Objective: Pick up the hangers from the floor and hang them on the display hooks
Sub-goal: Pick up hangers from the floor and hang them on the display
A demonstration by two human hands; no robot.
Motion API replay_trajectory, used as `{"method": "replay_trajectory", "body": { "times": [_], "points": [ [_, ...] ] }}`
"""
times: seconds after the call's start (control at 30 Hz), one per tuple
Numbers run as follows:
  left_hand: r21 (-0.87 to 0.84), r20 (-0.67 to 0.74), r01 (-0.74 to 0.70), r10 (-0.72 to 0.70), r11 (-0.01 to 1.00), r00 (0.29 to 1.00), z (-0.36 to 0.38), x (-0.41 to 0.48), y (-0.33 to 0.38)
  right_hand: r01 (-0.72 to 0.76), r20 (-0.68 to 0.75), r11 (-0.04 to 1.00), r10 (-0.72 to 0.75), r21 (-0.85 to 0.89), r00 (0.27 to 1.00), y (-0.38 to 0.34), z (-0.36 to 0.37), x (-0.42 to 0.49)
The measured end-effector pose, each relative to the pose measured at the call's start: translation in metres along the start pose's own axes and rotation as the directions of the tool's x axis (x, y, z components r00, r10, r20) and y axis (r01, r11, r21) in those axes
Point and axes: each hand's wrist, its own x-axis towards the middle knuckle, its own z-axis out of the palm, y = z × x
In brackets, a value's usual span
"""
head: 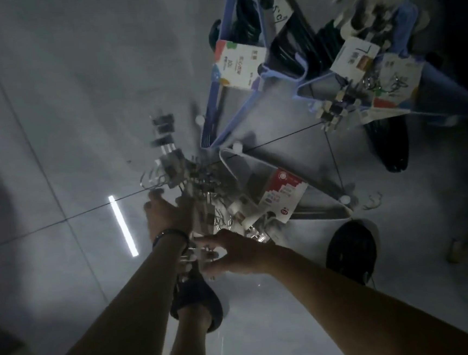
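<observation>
A tangled bundle of clip hangers (197, 186) with metal hooks lies on the grey tile floor in the middle of the head view. My left hand (166, 214) is closed around the bundle's left side. My right hand (233, 251) reaches in from the right, fingers pinching a white clip hanger (198, 255) at the bundle's near end. A white hanger pack (285, 198) with a red label lies just right of the bundle. Blue hanger packs (221, 105) with colourful labels lie farther off. No display hooks are in view.
More labelled hanger packs (371, 80) and black hangers (391, 146) pile up at the top right. My two dark shoes (198, 296) (349, 249) stand on the glossy floor (65, 107) near the bundle. A ceiling light reflects as a bright strip (122, 225) on the left.
</observation>
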Motion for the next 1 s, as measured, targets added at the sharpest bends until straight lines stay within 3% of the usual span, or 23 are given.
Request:
{"method": "replay_trajectory", "body": {
  "times": [0.03,0.1,0.17,0.23,0.27,0.3,0.33,0.4,0.5,0.57,0.7,0.8,0.9,1.0],
  "points": [
    [0.103,-0.078,0.061,-0.053,0.993,0.996,-0.006,0.002,-0.006,-0.002,-0.060,0.998,-0.001,-0.055,0.998,0.002,0.002,0.005],
    [0.253,-0.241,0.099,-0.037,0.962,0.970,-0.011,-0.003,-0.015,-0.087,-0.355,0.983,0.025,-0.161,0.935,0.020,0.003,0.015],
    [0.294,-0.298,-0.126,0.216,0.947,0.930,-0.004,-0.022,-0.021,-0.264,-0.642,0.947,0.089,-0.182,0.762,0.045,-0.006,0.018],
    [0.283,-0.125,-0.528,0.577,0.801,0.808,0.014,-0.049,-0.020,-0.436,-0.772,0.865,0.095,-0.248,0.629,0.075,-0.021,0.012],
    [0.282,0.042,-0.671,0.689,0.686,0.723,0.026,-0.059,-0.018,-0.505,-0.799,0.811,0.080,-0.295,0.596,0.088,-0.028,0.006],
    [0.277,0.228,-0.749,0.717,0.601,0.659,0.041,-0.066,-0.018,-0.545,-0.813,0.772,0.064,-0.327,0.578,0.103,-0.035,0.003],
    [0.276,0.374,-0.779,0.684,0.563,0.627,0.056,-0.070,-0.018,-0.564,-0.808,0.741,0.048,-0.365,0.587,0.114,-0.040,0.000],
    [0.315,0.470,-0.719,0.556,0.620,0.685,0.085,-0.071,-0.020,-0.573,-0.781,0.688,0.016,-0.444,0.624,0.137,-0.047,0.001],
    [0.325,0.364,-0.432,0.310,0.841,0.878,0.119,-0.068,-0.015,-0.560,-0.771,0.665,-0.036,-0.494,0.636,0.159,-0.056,0.002],
    [0.353,0.314,-0.317,0.208,0.880,0.926,0.135,-0.065,-0.009,-0.548,-0.754,0.620,-0.110,-0.561,0.648,0.166,-0.060,0.000],
    [0.390,0.386,-0.336,0.179,0.857,0.905,0.133,-0.059,0.003,-0.582,-0.698,0.459,-0.129,-0.671,0.704,0.167,-0.075,-0.010],
    [0.277,0.463,-0.359,0.203,0.891,0.863,0.111,-0.054,0.008,-0.526,-0.606,0.338,-0.202,-0.780,0.769,0.168,-0.089,-0.020],
    [0.078,0.518,-0.276,0.197,0.958,0.832,0.090,-0.039,-0.006,-0.462,-0.521,0.316,-0.133,-0.829,0.843,0.159,-0.099,-0.026],
    [-0.061,0.535,-0.232,0.228,0.971,0.814,0.077,-0.026,-0.028,-0.532,-0.572,0.272,-0.087,-0.802,0.816,0.145,-0.105,-0.037]
  ]
}}
